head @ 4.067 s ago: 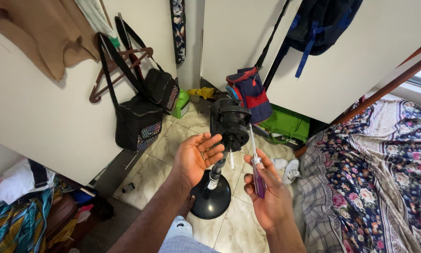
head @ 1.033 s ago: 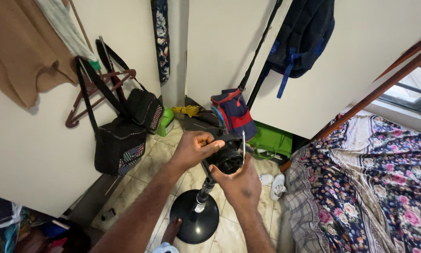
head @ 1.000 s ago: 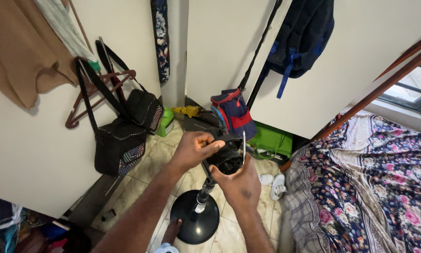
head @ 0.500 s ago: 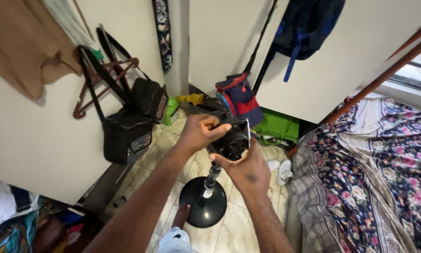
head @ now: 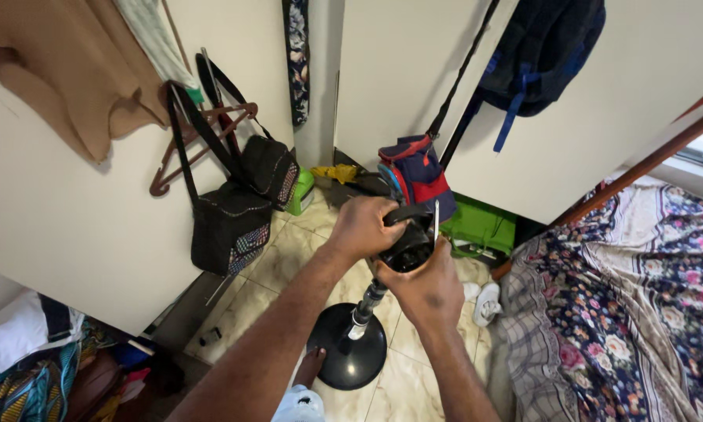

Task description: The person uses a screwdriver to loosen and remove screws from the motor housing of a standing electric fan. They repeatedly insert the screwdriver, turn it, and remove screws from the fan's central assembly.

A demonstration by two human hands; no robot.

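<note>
My left grip (head: 364, 227) closes over the black fan motor (head: 408, 248); my right grip (head: 425, 285) cups it beneath, seemingly holding the screwdriver (head: 436, 216) upright.

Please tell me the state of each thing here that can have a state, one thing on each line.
Fan motor head: tilted, gripped by both hands.
Left hand: closed on its top.
Right hand: under it, also holding a screwdriver.
Fan stand: upright on floor.

Black bags (head: 230, 223) hang near a floral bedspread (head: 633, 305).
</note>
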